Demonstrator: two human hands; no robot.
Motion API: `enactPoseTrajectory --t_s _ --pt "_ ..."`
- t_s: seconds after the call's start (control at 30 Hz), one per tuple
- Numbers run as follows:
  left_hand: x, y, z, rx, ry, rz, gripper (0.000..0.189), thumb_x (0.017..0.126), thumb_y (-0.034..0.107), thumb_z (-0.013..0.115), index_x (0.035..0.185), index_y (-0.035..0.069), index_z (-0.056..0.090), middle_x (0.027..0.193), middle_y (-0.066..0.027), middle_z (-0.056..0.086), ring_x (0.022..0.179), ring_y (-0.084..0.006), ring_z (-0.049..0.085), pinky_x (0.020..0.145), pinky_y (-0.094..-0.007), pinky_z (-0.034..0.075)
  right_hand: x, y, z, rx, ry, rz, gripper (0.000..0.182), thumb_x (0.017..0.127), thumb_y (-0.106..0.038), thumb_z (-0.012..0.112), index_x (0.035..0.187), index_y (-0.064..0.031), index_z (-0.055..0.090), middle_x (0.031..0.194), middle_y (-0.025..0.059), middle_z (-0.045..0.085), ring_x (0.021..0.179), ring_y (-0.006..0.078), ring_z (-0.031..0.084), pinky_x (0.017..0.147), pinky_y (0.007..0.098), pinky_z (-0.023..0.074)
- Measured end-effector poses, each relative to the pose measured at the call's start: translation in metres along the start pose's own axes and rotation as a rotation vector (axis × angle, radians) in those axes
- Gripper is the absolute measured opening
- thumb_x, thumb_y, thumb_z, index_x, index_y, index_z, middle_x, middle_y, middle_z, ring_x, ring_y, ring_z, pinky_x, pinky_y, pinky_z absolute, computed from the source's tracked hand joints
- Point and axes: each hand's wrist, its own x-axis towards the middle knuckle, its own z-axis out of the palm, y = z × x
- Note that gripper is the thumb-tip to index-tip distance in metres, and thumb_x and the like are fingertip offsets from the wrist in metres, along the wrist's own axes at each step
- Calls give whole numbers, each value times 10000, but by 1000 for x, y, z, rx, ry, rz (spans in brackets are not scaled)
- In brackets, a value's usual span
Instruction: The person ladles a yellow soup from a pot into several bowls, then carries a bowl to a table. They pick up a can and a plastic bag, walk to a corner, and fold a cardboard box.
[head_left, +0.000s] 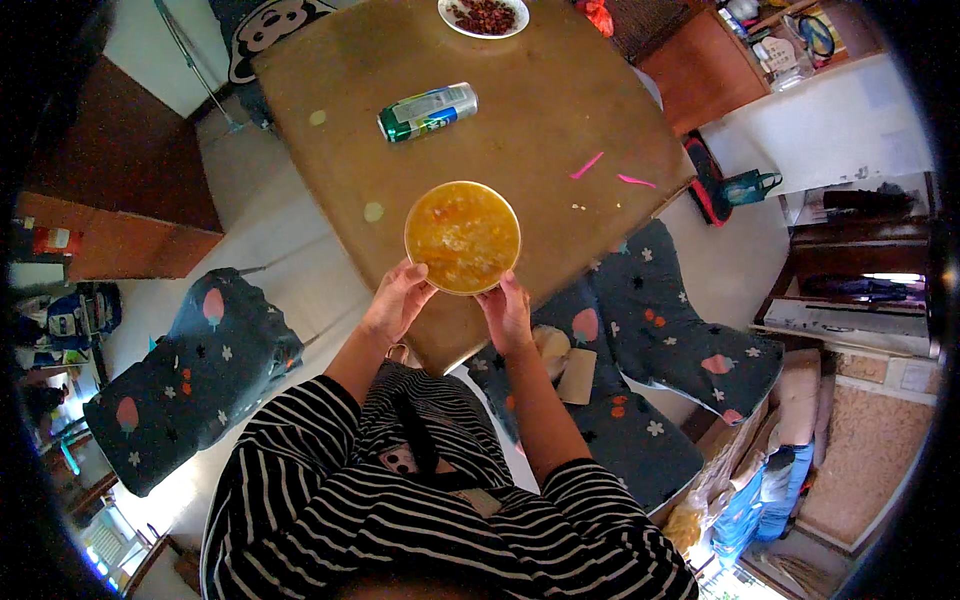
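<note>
A round bowl of yellow-orange soup (463, 236) is over the near corner of the brown table (337, 150), held level between both hands. My left hand (399, 300) grips its lower left rim, with the thumb on top. On the lower right rim rests the thumb of my right hand (508, 311), its fingers under the bowl. Whether the bowl's base touches the table cannot be seen. Beyond the bowl a green and silver can (427, 112) lies on its side.
A white plate of small reddish-brown pieces (486, 34) stands at the table's far edge. Pink plastic strips (587, 165) and crumbs lie to the right. Fabric-covered seats (652, 300) adjoin the table at right; another covered seat (202, 375) is at left.
</note>
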Motion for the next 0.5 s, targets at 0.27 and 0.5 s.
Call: enactPoseTrajectory --t_s 0.27,0.5 --pt "27 3 -11 -7 27 -8 390 795 202 604 1105 -12 504 1114 -70 538 1049 -151 485 955 -300 353 24 0 4 19 122 5 372 834 -320 549 1048 -17 518 1042 72 547 976 183 523 904 367 396" --pt "39 10 -15 62 40 -73 380 817 161 578 1135 -24 487 1132 -73 528 1078 -154 471 988 -305 334 37 -3 -1 -46 70 -22 375 865 -320 490 1093 -22 497 1063 61 552 997 168 525 898 349 396"
